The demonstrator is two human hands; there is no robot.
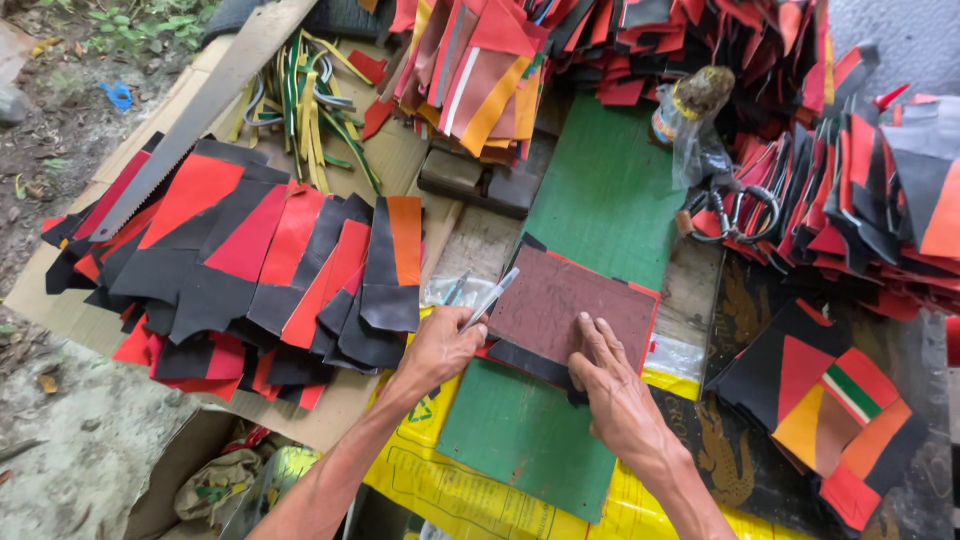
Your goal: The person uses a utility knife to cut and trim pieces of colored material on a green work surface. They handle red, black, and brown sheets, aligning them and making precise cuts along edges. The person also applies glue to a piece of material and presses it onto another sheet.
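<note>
While the right hand point(612, 385) pressed flat on the maroon template point(570, 305), the left hand point(440, 345) gripped a blade point(492, 295) at its left edge.

L hand point(440, 345) seemingly fisted, R hand point(610, 385) flat.

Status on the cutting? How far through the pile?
Done: cut red-and-black pieces lie fanned on the cardboard, with more stacks at right. In hand: the left hand runs a blade along the edge of a brown template, which the right hand presses flat on a layered stack over the green board. Left: hard to tell; the heap at the top may be uncut.
</note>
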